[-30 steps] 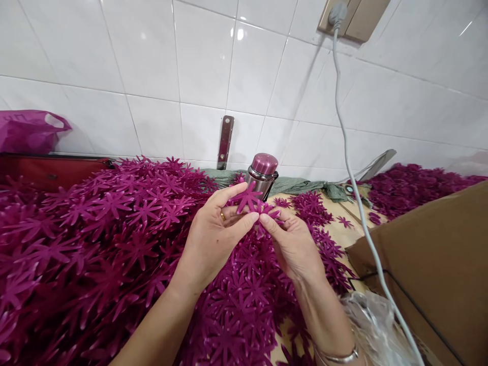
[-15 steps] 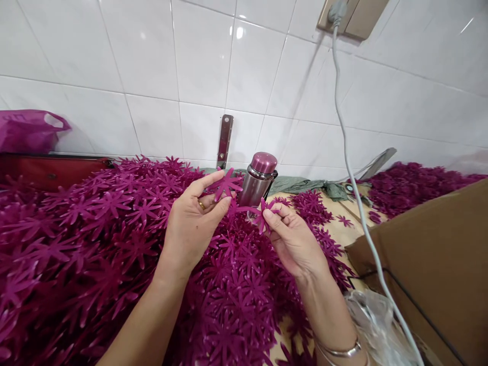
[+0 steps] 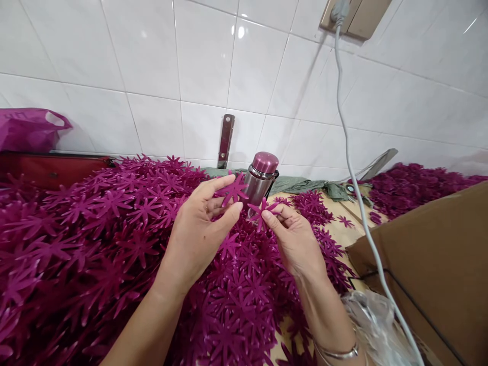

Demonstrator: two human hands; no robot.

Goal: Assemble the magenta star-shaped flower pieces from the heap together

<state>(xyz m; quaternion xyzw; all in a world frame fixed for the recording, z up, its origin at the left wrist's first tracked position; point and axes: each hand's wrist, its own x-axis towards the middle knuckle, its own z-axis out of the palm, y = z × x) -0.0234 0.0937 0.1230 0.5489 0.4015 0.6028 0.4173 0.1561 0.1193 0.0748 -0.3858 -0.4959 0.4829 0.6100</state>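
Note:
Between the thumb and fingers of my left hand [image 3: 202,221] is a magenta flower-shaped piece [image 3: 235,188] with several narrow petals. My right hand [image 3: 297,236] pinches a second magenta flower piece [image 3: 262,213], a little lower and to the right. The two pieces are close together, and I cannot tell whether they touch. Below both hands spreads a large heap of the same flower pieces [image 3: 236,290], reaching far to the left. Just behind the hands stands a metallic thermos [image 3: 258,183] with a pinkish lid.
A cardboard box [image 3: 427,254] stands at the right, with clear plastic [image 3: 377,320] beside it. A grey cable [image 3: 348,152] hangs from the wall socket [image 3: 354,18]. More magenta pieces [image 3: 412,190] lie at the back right. A red case [image 3: 53,170] and purple bag [image 3: 30,132] sit at the left.
My left hand has moved slightly right with its flower piece, nearer to my right hand. The right hand keeps its pinch on the other piece, almost in the same place.

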